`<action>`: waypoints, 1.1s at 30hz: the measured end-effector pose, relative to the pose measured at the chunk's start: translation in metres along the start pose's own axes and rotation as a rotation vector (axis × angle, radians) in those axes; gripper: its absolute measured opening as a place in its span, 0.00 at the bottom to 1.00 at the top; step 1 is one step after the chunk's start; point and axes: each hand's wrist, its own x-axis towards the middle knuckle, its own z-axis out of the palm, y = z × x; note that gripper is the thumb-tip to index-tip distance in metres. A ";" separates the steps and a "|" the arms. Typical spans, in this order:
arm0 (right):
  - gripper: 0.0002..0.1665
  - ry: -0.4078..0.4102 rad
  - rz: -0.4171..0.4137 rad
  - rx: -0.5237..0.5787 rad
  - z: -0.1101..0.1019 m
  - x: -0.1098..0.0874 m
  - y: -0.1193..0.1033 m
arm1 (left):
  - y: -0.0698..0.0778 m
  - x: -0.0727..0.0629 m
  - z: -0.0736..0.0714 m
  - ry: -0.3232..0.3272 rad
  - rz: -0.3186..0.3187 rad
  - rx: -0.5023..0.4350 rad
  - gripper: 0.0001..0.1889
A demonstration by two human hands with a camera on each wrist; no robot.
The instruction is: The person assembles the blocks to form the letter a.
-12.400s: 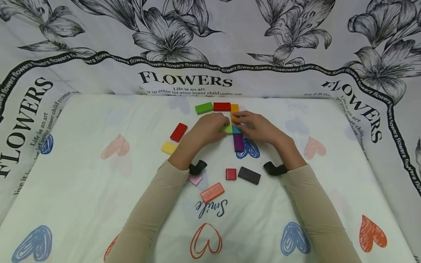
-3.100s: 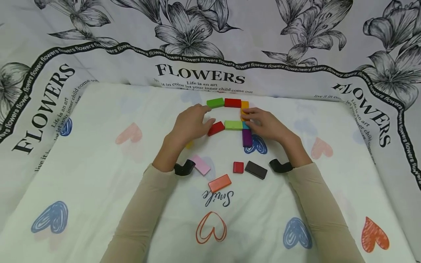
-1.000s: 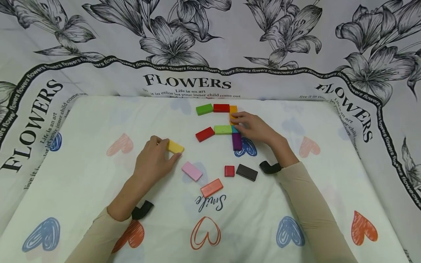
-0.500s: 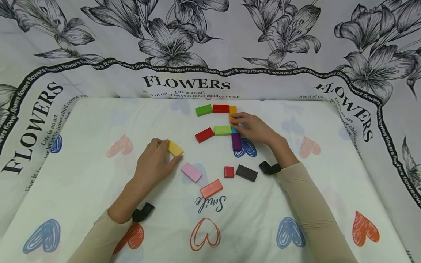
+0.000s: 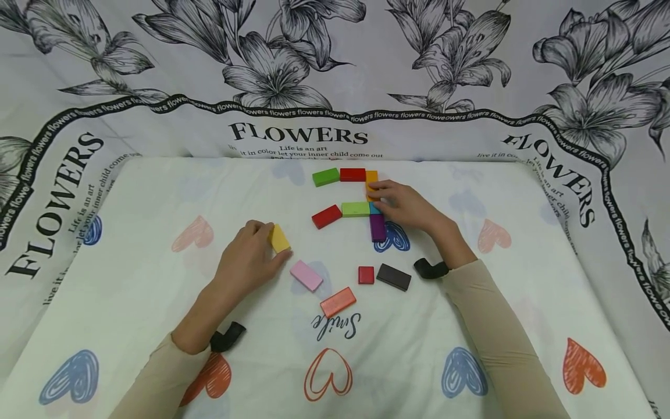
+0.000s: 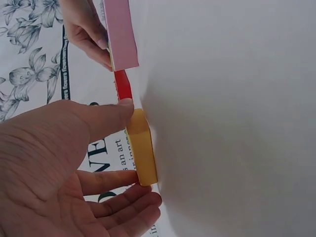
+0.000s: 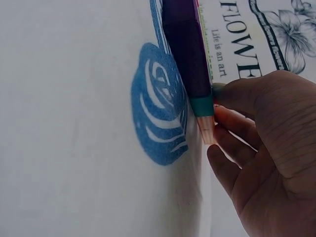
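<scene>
My left hand [image 5: 245,256] pinches a yellow block [image 5: 280,238] end to end between thumb and fingers, low over the sheet. The left wrist view shows the yellow block [image 6: 141,148] standing on its narrow side. My right hand [image 5: 410,203] rests at an orange block [image 5: 371,179] and a small blue block [image 5: 374,208], its fingers fairly straight and partly covering both. A purple block [image 5: 377,228] touches the blue one. From the blue block a lime green block [image 5: 355,209] and a tilted red block [image 5: 327,216] run left.
Above, another red block [image 5: 353,174] and a green block [image 5: 325,177] extend left from the orange one. Loose on the sheet lie a pink block [image 5: 306,275], a coral block [image 5: 337,301], a small red square block [image 5: 366,274] and a black block [image 5: 394,277].
The left hand has left the red block, now beside the lime green one, and moved to the yellow block. Over the last half second the yellow block turned steeper. The right hand stays put.
</scene>
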 end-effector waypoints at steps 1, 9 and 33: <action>0.24 0.002 0.001 0.000 0.000 0.000 0.000 | 0.000 0.001 0.001 0.001 0.000 0.002 0.34; 0.23 0.008 0.003 0.016 0.003 0.000 0.003 | -0.005 0.012 -0.002 -0.040 0.065 0.010 0.34; 0.24 -0.002 0.014 0.007 -0.001 0.000 -0.001 | 0.031 0.029 0.007 -0.175 0.157 -0.018 0.35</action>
